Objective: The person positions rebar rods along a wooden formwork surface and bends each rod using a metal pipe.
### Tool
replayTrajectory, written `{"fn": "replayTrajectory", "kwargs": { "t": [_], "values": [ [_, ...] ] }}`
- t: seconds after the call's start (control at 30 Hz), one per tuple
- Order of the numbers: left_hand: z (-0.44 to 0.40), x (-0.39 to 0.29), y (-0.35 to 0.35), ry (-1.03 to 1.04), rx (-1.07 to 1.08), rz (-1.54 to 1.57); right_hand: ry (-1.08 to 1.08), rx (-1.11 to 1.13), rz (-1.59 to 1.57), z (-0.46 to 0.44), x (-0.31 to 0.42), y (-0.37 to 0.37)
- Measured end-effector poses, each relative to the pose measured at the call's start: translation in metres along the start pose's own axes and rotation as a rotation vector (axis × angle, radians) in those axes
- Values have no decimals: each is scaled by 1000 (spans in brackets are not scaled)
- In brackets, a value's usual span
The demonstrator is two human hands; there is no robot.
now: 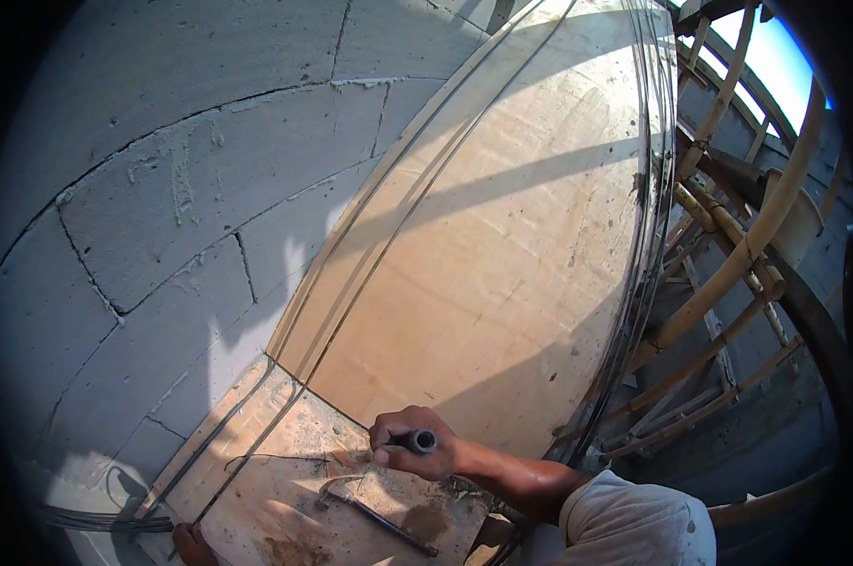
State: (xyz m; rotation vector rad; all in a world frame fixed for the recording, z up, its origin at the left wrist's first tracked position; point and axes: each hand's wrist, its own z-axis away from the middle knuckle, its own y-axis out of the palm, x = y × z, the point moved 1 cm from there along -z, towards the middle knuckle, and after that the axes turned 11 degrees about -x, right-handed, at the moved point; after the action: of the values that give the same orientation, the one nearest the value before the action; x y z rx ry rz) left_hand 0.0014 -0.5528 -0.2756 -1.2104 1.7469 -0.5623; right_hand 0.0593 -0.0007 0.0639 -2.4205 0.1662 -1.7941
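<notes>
My right hand [415,445] is closed around a dark metal tube [425,441], whose hollow end faces up toward me; its other end is hidden behind the hand. At the bottom left, my left hand [192,545] is partly cut off by the frame edge. Its fingers close at the lower end of a thin steel rod [253,453], which runs up along the wooden board. Below my right hand, a dark bar [393,526] lies slantwise on the lower panel [285,505]. A thin bent wire [280,458] is on that panel too.
A grey block wall [209,179] rises on the left. The long plywood board [464,274] stretches away, with several steel rods [648,189] along its right edge. Bamboo scaffolding [728,283] stands on the right. More rods [106,520] bundle at lower left.
</notes>
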Motion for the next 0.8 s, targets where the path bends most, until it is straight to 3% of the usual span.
{"fn": "replayTrajectory", "kwargs": {
  "t": [0.23, 0.33, 0.47, 0.8],
  "values": [
    [-1, -7, -7, -11, 6, 5, 73, -39, 155, -5, 17, -9],
    [-1, -15, -10, -28, 12, 1, 53, -108, 58, -8, 12, -22],
    [-2, -22, -11, -36, -5, -36, 186, -142, -30, -11, 18, -31],
    [-9, -41, -19, 51, -57, -146, 142, -313, -258, -26, -22, -27]
  ]
}}
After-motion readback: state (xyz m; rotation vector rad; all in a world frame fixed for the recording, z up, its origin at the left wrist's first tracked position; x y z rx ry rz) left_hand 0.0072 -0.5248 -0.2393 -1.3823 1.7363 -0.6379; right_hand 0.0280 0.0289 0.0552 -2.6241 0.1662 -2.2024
